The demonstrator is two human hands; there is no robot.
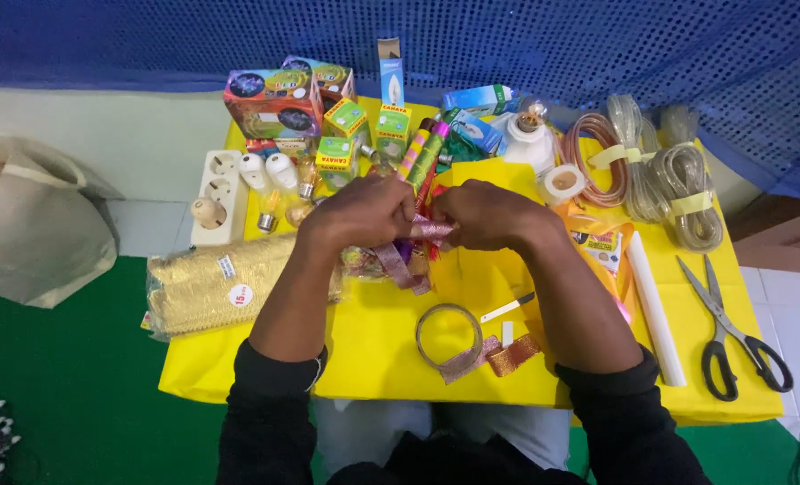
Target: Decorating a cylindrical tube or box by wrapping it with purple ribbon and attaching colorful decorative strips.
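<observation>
- A shiny pink ribbon [429, 231] is pinched between the fingertips of both hands, which are brought together over the middle of the yellow table [373, 350].
- The fingers of the left hand [361, 213] are curled inward and pressed onto the ribbon's left end; a loose tail of the ribbon is seen hanging down and toward the near side, just below this hand.
- The fingers of the right hand [485, 216] are likewise bent and closed on the ribbon's right end (the fingertips themselves are hidden under the knuckles).
- Both forearms are extended from black sleeves at the near edge of the table.
- Near the hands, on the near side, a ribbon loop [449, 334] is laid flat, with a gold ribbon scrap [513, 356] touching its right side and a small white strip just beyond it.
- To the left, a gold mesh roll [211, 286] in clear wrap is placed, and beyond it a white power strip [218, 197] with small light bulbs [274, 175] beside it.
- At the far edge, coloured bulb boxes [279, 99] are stacked.
- To the right, a white tape roll [562, 183], coiled clear cables [660, 175], a white paper tube [655, 307] and black-handled scissors [732, 328] are set out, the scissors lying nearest the right edge.
</observation>
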